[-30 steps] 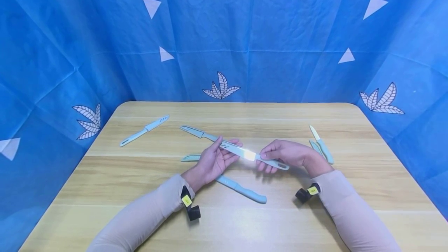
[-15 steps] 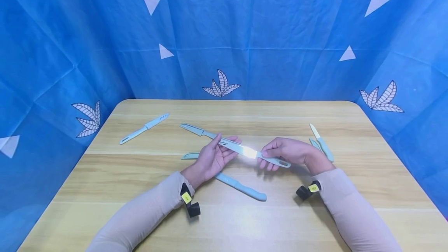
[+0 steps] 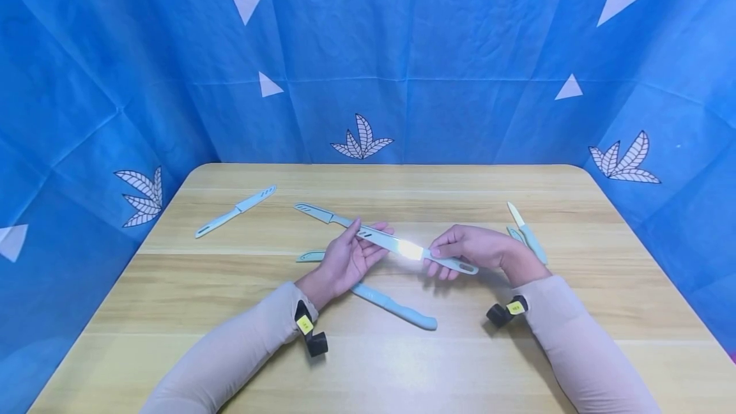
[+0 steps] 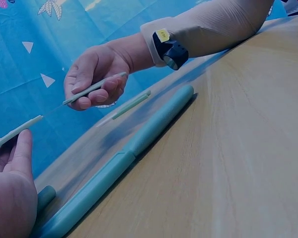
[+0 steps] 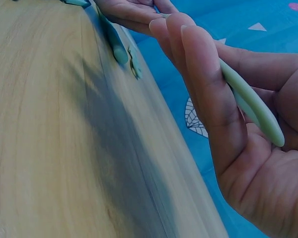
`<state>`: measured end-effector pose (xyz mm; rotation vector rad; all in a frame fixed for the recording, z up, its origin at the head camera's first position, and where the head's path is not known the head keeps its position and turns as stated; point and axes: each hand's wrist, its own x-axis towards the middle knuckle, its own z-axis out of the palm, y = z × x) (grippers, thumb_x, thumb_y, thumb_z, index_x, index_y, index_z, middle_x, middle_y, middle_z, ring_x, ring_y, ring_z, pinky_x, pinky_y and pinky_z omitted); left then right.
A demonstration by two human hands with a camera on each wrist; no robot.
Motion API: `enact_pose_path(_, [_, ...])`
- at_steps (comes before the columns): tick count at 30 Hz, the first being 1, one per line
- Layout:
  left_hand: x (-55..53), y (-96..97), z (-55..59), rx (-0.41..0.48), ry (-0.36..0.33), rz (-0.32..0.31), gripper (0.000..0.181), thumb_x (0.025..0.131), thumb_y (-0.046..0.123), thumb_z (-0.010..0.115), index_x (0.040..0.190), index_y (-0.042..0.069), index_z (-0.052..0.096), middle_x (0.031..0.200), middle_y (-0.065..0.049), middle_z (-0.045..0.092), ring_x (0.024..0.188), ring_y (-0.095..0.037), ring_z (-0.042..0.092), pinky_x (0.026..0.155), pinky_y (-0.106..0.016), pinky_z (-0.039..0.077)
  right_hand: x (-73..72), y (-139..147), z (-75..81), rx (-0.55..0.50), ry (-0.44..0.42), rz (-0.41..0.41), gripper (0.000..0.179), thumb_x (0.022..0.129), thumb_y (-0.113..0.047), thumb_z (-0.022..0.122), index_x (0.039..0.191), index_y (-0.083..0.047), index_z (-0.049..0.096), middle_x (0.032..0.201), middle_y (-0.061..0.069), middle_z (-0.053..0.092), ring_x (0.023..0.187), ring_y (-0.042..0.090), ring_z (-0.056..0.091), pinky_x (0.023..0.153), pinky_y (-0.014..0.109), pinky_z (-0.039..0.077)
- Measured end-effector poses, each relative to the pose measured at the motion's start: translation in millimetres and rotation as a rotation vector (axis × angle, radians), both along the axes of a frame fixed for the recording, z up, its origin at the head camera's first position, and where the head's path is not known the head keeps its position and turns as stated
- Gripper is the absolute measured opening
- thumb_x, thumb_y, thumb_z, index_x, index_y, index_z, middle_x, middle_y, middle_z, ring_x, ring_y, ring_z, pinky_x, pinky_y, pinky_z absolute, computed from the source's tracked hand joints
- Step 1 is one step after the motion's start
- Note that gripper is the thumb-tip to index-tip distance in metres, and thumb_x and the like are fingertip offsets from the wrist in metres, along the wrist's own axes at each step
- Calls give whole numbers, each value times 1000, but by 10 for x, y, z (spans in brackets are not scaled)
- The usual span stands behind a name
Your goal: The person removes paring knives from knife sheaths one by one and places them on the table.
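Note:
My right hand [image 3: 471, 249] pinches the pale blue-green handle of a knife [image 3: 454, 265], thumb on top and fingers beneath. A bright bare stretch of its blade shows between that handle and a slotted sheath [image 3: 376, 237]. My left hand [image 3: 345, 264] holds the sheath, thumb over it and fingers underneath, palm turned up. In the left wrist view the knife and sheath line up in the air above the table. Below my left hand lies a larger sheathed knife [image 3: 397, 305]. Another knife in a slotted sheath [image 3: 314, 212] lies behind, partly hidden by my left hand.
On the wooden table [image 3: 172, 312], a sheathed knife [image 3: 236, 211] lies at the far left. At the right rest a small bare knife [image 3: 530, 238] and a small sheath [image 3: 515, 234]. Left of my left hand, another blue-green piece [image 3: 310, 257] shows. A blue curtain [image 3: 460, 37] hangs behind.
My right hand has shifted very slightly rightward with the knife, and slightly more blade shows outside the sheath. My left hand stays nearly still; the head view has tilted a little.

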<state>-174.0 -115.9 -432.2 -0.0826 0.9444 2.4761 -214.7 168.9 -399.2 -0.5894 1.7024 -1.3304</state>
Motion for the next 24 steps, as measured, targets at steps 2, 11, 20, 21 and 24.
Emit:
enact_pose_path(2, [1, -4, -2, -1, 0, 3, 61, 105, 42, 38, 143, -5, 38, 142, -25, 47, 132, -32, 47, 106, -38, 46, 0, 3, -1, -1, -2, 0, 33, 100, -17, 55, 112, 12, 65, 101, 25, 69, 80, 23, 69, 71, 33, 61])
enact_pose_path(11, [5, -14, -3, -6, 17, 10, 61, 104, 44, 39, 143, -4, 38, 143, -24, 45, 131, -31, 47, 106, -37, 45, -17, 31, -22, -3, -7, 2, 33, 100, -16, 56, 112, 13, 64, 100, 24, 70, 79, 23, 68, 70, 33, 61])
enact_pose_path(20, [-9, -26, 1, -6, 21, 15, 61, 104, 44, 39, 142, -4, 39, 142, -24, 46, 131, -32, 47, 106, -38, 45, -23, 52, 9, 15, -13, -4, 34, 100, -19, 57, 113, 12, 64, 100, 23, 70, 79, 23, 68, 70, 33, 61])
enact_pose_path(21, [-13, -26, 4, -4, 14, 17, 61, 104, 44, 39, 142, -4, 40, 142, -24, 47, 131, -32, 48, 106, -38, 45, -24, 53, 13, 15, -16, -5, 34, 100, -18, 57, 113, 13, 64, 100, 23, 70, 79, 22, 68, 70, 32, 61])
enact_pose_path(24, [-23, -31, 9, 1, -2, 21, 61, 105, 44, 39, 142, -4, 40, 142, -24, 48, 130, -32, 49, 105, -38, 46, -24, 57, 14, 5, -29, -5, 35, 100, -17, 56, 114, 14, 63, 100, 24, 70, 79, 22, 68, 70, 32, 61])
